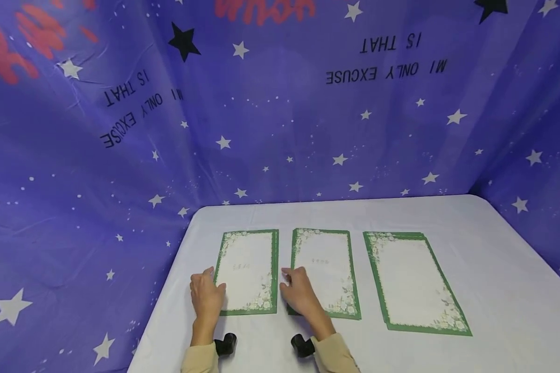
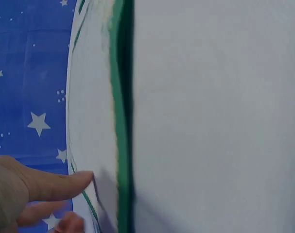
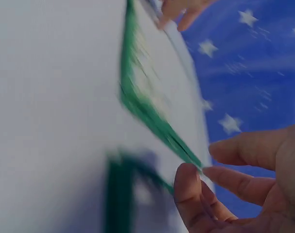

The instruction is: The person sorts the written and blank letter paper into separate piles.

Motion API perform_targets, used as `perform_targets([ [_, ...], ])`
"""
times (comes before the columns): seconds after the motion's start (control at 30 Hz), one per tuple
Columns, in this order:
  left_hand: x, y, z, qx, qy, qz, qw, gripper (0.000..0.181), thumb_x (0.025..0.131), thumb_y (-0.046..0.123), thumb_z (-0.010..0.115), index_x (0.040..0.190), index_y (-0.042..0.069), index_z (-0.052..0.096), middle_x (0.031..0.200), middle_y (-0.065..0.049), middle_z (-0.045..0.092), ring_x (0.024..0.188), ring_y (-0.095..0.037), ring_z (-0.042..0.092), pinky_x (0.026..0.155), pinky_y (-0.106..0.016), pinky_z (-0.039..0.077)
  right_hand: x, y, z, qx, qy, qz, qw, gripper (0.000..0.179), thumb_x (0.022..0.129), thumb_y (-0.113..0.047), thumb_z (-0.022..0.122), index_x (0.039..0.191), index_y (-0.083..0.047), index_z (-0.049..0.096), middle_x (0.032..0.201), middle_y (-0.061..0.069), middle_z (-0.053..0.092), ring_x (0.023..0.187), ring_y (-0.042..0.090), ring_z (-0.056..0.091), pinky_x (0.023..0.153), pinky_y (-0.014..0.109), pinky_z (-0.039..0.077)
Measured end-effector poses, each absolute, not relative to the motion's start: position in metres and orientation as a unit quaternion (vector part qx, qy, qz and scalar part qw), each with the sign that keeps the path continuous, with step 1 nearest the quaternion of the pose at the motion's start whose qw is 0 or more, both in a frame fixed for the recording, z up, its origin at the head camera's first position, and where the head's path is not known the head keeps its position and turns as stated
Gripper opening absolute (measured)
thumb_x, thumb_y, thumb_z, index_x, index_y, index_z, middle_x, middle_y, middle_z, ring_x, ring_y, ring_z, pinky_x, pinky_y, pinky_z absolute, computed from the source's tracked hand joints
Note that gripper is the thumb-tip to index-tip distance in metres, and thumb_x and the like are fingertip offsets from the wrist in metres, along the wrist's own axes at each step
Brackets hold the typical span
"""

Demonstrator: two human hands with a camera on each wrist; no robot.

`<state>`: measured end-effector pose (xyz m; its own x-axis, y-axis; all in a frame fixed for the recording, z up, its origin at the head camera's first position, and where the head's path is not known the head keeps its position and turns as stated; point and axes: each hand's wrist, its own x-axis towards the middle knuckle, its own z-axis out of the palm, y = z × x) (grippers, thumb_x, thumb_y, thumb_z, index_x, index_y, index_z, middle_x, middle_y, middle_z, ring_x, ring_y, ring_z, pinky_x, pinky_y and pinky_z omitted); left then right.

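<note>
A stack of green-bordered paper sheets (image 1: 246, 282) with floral corners and faint writing lies flat at the left of the table. My left hand (image 1: 207, 296) is at its lower left edge, thumb (image 2: 60, 186) extended over the paper; the other fingers are blurred. My right hand (image 1: 301, 291) hovers between this stack and the middle stack of sheets (image 1: 322, 274), over the middle one's left edge. In the right wrist view the right fingers (image 3: 187, 182) are loosely bent near the left stack's edge, with nothing seen held. Contact is unclear.
A third stack of bordered sheets (image 1: 413, 280) lies at the right, slightly fanned and tilted. Under everything is a white-covered table (image 1: 490, 248). A purple star-printed cloth (image 1: 308, 119) hangs behind and beside it. Black wrist devices (image 1: 226, 344) show near both sleeves.
</note>
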<state>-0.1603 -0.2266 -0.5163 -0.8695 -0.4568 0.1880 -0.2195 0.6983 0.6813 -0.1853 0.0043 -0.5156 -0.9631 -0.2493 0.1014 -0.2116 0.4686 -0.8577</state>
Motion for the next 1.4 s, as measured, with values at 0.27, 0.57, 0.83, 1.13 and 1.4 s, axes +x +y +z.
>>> perform_targets([
  [0.27,-0.174,-0.184,-0.504,0.115,-0.870,-0.452,0.159,0.037,0.092,-0.007,0.066,0.129,-0.011,0.062,0.106,-0.023,0.065,0.096,-0.038,0.066,0.079,-0.045,0.054,-0.190,0.098,-0.492,-0.037,0.889,-0.455,-0.031,0.034,0.091,-0.002,0.060,0.120,0.014,0.068,0.106,0.028,0.060,0.082,0.034,0.057,0.074,0.043,0.048],
  [0.57,-0.175,-0.131,-0.499,0.026,-0.874,-0.485,-0.002,0.030,0.103,0.007,0.056,0.116,-0.016,0.070,0.101,-0.023,0.073,0.090,-0.029,0.069,0.077,-0.039,0.057,-0.188,0.142,-0.501,0.034,0.889,-0.453,0.064,0.044,0.098,-0.008,0.056,0.129,0.023,0.057,0.122,0.039,0.060,0.113,0.051,0.059,0.092,0.055,0.053],
  [0.83,-0.178,-0.109,-0.509,0.096,-0.879,-0.465,0.036,0.031,0.090,0.000,0.054,0.109,-0.019,0.069,0.107,-0.031,0.071,0.088,-0.036,0.067,0.080,-0.052,0.057,-0.187,0.130,-0.507,0.058,0.880,-0.465,0.072,0.045,0.097,-0.007,0.051,0.132,0.022,0.057,0.133,0.038,0.059,0.121,0.047,0.056,0.097,0.053,0.051],
  [1.13,-0.178,-0.098,-0.508,0.083,-0.876,-0.475,0.035,0.031,0.089,0.000,0.055,0.111,-0.012,0.075,0.105,-0.023,0.075,0.095,-0.036,0.070,0.078,-0.045,0.057,-0.182,0.128,-0.513,0.063,0.875,-0.479,0.017,0.045,0.092,0.000,0.053,0.130,0.023,0.058,0.116,0.034,0.065,0.115,0.047,0.059,0.095,0.054,0.051],
  [1.4,-0.179,-0.085,-0.506,0.082,-0.861,-0.500,0.046,0.033,0.086,-0.002,0.060,0.114,-0.011,0.075,0.105,-0.021,0.074,0.102,-0.036,0.068,0.088,-0.049,0.055,-0.171,0.121,-0.518,0.062,0.875,-0.470,-0.099,0.040,0.085,0.007,0.060,0.122,0.020,0.066,0.108,0.040,0.062,0.109,0.055,0.059,0.092,0.057,0.051],
])
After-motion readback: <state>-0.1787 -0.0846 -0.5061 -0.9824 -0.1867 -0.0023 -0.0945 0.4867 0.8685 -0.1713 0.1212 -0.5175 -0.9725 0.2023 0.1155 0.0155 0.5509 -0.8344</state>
